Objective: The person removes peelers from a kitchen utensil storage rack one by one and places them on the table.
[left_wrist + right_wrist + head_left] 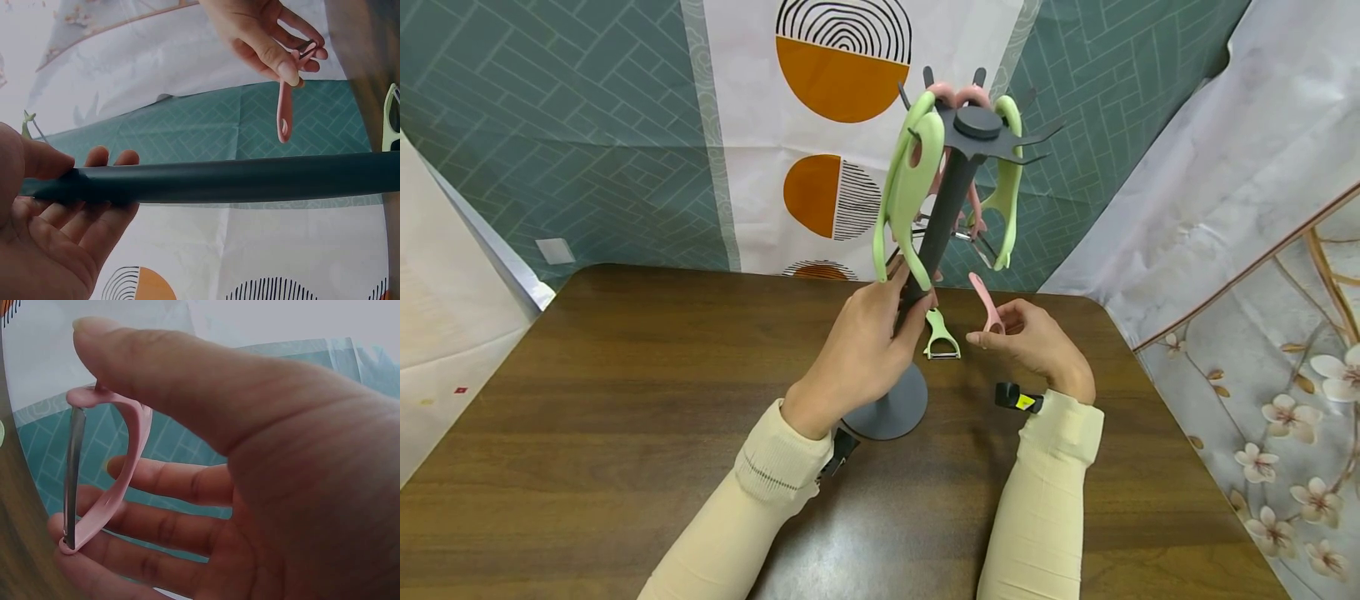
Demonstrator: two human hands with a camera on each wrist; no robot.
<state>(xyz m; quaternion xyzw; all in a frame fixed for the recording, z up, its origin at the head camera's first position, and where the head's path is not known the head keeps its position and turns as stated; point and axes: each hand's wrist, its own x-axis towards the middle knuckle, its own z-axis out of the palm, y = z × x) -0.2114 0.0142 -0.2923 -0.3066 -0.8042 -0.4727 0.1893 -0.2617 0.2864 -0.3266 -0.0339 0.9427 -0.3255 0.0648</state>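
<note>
The left hand (859, 343) grips the dark hanging stand (947, 212); the right hand (1039, 340) pinches a pink Y-peeler (985, 298) above the wooden desk (647, 400).

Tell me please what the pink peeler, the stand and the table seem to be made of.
Pink peeler: probably plastic, smooth and evenly coloured; its shiny grey blade looks metallic. Stand: perhaps painted metal or plastic, dark with satin sheen. Table: wood or laminate, with visible grain and glossy reflection.
</note>
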